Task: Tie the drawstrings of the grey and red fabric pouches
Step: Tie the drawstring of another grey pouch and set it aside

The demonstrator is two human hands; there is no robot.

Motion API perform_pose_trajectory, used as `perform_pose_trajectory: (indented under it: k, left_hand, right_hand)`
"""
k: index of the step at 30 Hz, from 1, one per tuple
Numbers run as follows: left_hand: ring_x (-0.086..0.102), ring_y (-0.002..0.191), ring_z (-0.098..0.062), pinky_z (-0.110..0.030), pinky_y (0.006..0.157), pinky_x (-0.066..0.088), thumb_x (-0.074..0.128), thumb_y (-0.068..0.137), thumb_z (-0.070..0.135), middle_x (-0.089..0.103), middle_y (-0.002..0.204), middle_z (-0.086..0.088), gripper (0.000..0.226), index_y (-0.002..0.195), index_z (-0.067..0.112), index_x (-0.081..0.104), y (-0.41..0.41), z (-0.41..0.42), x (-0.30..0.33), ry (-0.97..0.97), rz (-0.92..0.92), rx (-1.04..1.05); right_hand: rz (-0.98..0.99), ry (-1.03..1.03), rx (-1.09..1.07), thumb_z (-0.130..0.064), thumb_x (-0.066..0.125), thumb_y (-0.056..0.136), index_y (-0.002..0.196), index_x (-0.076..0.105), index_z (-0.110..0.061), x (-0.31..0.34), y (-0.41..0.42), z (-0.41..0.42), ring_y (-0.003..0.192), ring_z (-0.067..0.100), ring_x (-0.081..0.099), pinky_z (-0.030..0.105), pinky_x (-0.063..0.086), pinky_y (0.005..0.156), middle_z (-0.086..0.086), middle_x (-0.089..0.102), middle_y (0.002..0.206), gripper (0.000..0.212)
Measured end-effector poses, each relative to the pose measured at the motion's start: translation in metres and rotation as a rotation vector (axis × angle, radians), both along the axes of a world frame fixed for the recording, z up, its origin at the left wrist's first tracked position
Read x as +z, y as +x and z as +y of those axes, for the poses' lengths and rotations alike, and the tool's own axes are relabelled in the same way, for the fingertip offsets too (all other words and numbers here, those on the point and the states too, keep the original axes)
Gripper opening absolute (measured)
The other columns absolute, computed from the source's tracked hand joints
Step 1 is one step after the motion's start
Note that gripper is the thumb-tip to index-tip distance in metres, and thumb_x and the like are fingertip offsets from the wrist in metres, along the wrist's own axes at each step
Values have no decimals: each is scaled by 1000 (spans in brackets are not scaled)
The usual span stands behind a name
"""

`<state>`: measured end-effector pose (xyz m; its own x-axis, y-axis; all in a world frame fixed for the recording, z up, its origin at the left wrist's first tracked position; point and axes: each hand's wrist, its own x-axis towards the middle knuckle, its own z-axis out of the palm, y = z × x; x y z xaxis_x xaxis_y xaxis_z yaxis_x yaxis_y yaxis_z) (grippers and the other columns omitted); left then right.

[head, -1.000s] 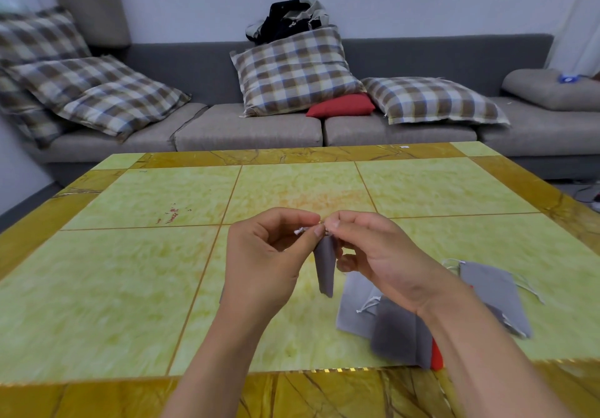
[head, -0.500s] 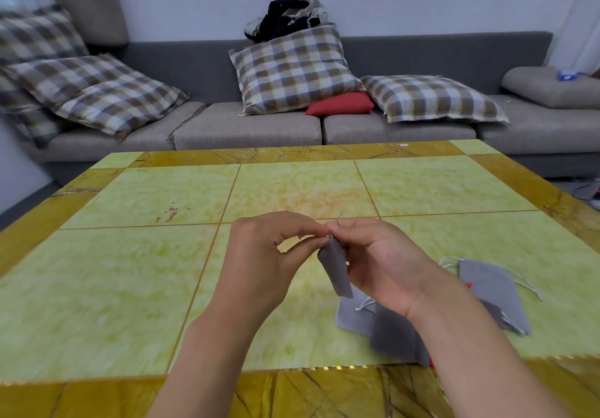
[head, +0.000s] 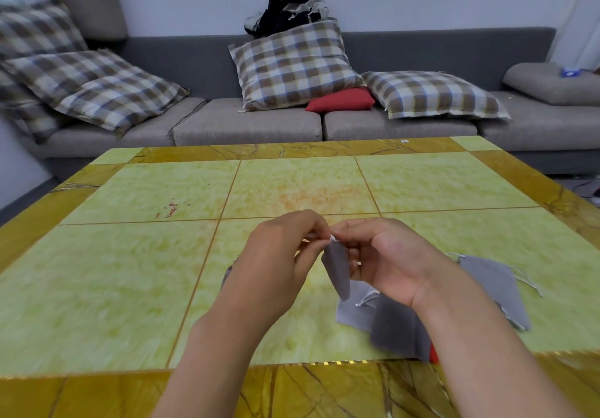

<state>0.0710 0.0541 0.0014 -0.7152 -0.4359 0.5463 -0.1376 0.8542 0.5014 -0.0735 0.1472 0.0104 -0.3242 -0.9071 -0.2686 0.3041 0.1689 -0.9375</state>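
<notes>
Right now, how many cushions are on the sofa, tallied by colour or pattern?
Plaid cushions: 5, namely a stack of three at the left, one upright in the middle, one lying at the right
Red cushions: 1
Plain grey cushions: 1
Total: 7

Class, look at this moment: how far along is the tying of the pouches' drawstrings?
Nothing can be confirmed as done. In hand: the left hand and right hand pinch the white drawstring atop a hanging grey pouch. Left: grey pouches on the table, one with loose strings, and a red pouch barely showing beneath them.
</notes>
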Motion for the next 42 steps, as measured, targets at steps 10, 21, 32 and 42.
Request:
perform_pose_trajectory:
  k: [10, 21, 32, 42]
  left_hand:
    - [59, 82, -12, -38, 72, 52, 57, 96, 17, 58, 89, 12, 9, 92, 25, 58, -4, 2, -5, 9, -13, -23]
    - [49, 67, -12, -20, 54, 36, 43, 102, 20, 59, 81, 3, 16, 88, 27, 47, -4, -3, -15, 305, 46, 100]
    - [67, 66, -8, -16, 53, 46, 61, 95, 14, 72, 79, 3, 12, 92, 25, 60, -10, 3, -8, 550, 290, 47]
    - [65, 56, -5, -21, 49, 44, 62, 96, 17, 70, 71, 14, 13, 85, 24, 64, -9, 0, -10, 460, 281, 120]
  right_hand:
    - [-20, 11, -48, -6, 63, 86, 92, 68, -2, 1, 0, -2, 55, 10, 46, 20, 36, 49, 4, 56, 68, 9]
    - [136, -159, -146, -5, 59, 93, 72, 62, -14, 2, 5, -4, 72, 11, 48, 24, 48, 56, 0, 56, 77, 23]
    - [174, -180, -69, -11, 54, 98, 76, 59, -15, 4, 8, -3, 75, 13, 62, 34, 56, 66, 3, 66, 83, 22]
    - [218, -190, -144, -7, 53, 98, 81, 59, -8, 1, 9, -6, 78, 17, 61, 30, 56, 63, 8, 63, 88, 18]
